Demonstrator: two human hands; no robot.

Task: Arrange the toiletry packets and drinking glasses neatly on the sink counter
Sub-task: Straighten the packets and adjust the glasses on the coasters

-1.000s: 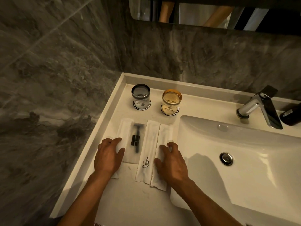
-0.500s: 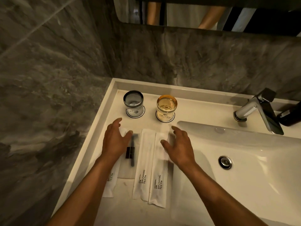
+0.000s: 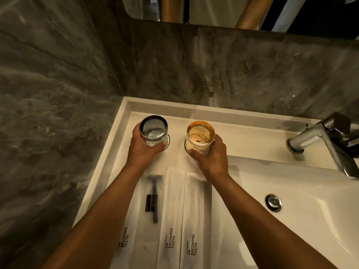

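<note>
My left hand [image 3: 143,151] wraps around the grey glass [image 3: 153,131] at the back left of the white counter [image 3: 242,136]. My right hand [image 3: 210,158] grips the amber glass [image 3: 200,137] beside it. Both glasses stand on round paper coasters with dark scalloped edges. Nearer to me lie the packets side by side: a clear razor packet [image 3: 153,199], a white "BRUSHING TEETH" packet [image 3: 172,216], another [image 3: 195,220] by the basin edge, and a third [image 3: 129,235] partly under my left forearm.
The white sink basin [image 3: 291,191] with its drain [image 3: 273,202] fills the right side. A chrome faucet [image 3: 318,140] stands at the back right. Grey marble walls close in the left and back, with a mirror above.
Both hands left the packets and moved forward to the glasses; each hand now grips one. The camera view shifted closer and forward.
</note>
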